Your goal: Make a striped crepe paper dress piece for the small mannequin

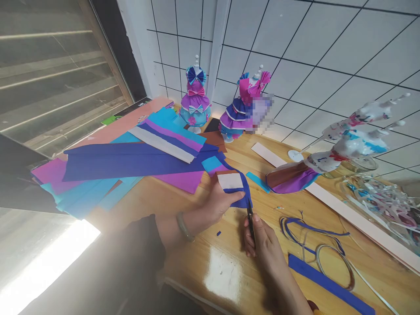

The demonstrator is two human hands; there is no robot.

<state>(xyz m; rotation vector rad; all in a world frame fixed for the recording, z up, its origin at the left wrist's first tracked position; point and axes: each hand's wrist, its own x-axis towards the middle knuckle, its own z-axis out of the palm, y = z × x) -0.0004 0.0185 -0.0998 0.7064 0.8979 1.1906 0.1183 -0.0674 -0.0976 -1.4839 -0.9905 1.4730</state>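
Observation:
My left hand (223, 201) is closed on a dark blue strip (245, 180), thumb on top, and a white rectangular piece (230, 180) shows beside the thumb. Whether the strip is paper or cloth I cannot tell. Black scissors (250, 218) are in my right hand (264, 240), their blades at the strip's lower edge, just right of my left thumb. Small light blue and purple pieces (212, 163) lie beyond my left hand. A tiny blue scrap (218, 233) rests on the table (183, 267) below it.
Stacked blue, purple and turquoise sheets (138, 162) spread at left. Two small dressed mannequins (196, 100) stand at the wall. Bare white forms (357, 146) lean at right, near a pale strip (337, 208), blue trimmings (295, 227), a ring-shaped roll (351, 275) and a long blue strip (331, 284).

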